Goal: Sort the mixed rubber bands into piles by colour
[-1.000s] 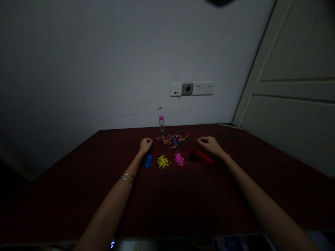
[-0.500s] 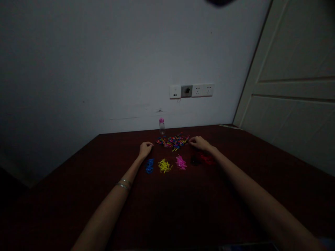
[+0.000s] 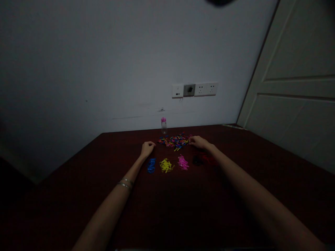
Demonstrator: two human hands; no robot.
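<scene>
A mixed heap of small multicoloured bands [image 3: 178, 142] lies on the dark red-brown table. At its right edge is my right hand [image 3: 199, 142], fingers bent and pressed together; whatever is in them is too small and dark to make out. My left hand [image 3: 148, 149] rests just left of the heap, thumb and fingers closed, and what they hold, if anything, cannot be seen. Nearer to me sit sorted piles: blue bands [image 3: 151, 165], yellow bands [image 3: 166, 165], pink bands [image 3: 183, 162], black bands [image 3: 197, 160] and red bands [image 3: 209, 159], the red partly behind my right forearm.
Behind the heap a clear bottle with a pink top [image 3: 163, 126] stands upright near the wall [image 3: 125, 69]. Sockets and switches [image 3: 195, 90] are set in the wall. To the right is a pale panelled door [image 3: 293, 83]. The light is dim.
The view has shifted slightly, moving the scene a little to the right. My right hand has edged left against the heap; my left hand has stayed in place.
</scene>
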